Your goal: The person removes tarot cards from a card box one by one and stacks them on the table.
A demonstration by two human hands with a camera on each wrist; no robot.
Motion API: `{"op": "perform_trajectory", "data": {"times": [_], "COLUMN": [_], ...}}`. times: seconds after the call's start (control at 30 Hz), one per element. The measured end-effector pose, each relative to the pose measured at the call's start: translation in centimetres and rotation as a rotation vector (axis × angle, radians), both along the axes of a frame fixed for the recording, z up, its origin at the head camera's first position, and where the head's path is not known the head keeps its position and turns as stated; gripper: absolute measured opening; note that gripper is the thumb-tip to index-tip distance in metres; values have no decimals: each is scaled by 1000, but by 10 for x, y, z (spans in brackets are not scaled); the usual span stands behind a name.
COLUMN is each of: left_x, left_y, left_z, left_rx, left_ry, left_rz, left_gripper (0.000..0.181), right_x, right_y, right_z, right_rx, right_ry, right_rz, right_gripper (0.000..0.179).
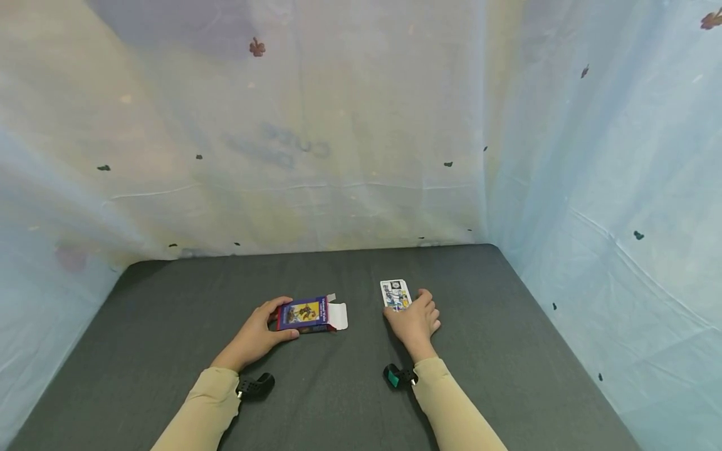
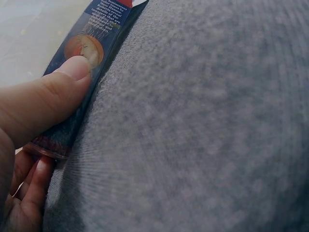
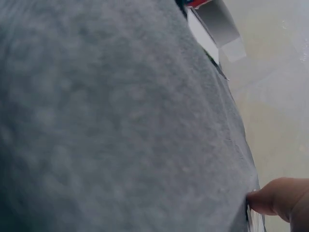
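Observation:
A small blue and purple card box with a yellow picture lies on the table, its white end flap open toward the right. My left hand grips the box at its left end, thumb along the near side and fingers round the far side. In the left wrist view the thumb presses the box's printed narrow side. To the right, a small stack of cards lies face up, showing a white-bordered picture. My right hand holds the cards by their near end, thumb at the left edge; the palm hides their near right part.
Dark grey cloth covers the table. Pale patterned sheeting hangs behind the far edge and along the sides. Both wrists wear black straps, the left strap and the right strap, just above the cloth.

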State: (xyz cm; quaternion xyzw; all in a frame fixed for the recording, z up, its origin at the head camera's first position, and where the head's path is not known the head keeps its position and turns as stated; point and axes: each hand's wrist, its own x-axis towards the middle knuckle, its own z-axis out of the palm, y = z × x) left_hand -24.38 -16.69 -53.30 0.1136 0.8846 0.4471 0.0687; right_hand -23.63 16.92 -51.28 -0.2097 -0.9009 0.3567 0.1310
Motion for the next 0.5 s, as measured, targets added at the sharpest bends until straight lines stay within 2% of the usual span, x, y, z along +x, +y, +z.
{"op": "perform_trajectory", "data": {"times": [0.13, 0.5], "left_x": [0, 2], "left_y": [0, 0], "left_z": [0, 3], "left_rx": [0, 6], "left_ry": [-3, -6], "left_rz": [-4, -4], "left_gripper": [81, 81], "right_x": [1, 0], "right_y": [-2, -5], "right_z": [-2, -1], "right_rx": [3, 6], "right_ry": [20, 1], "right_rz": [-18, -37], "right_gripper": [90, 87]}}
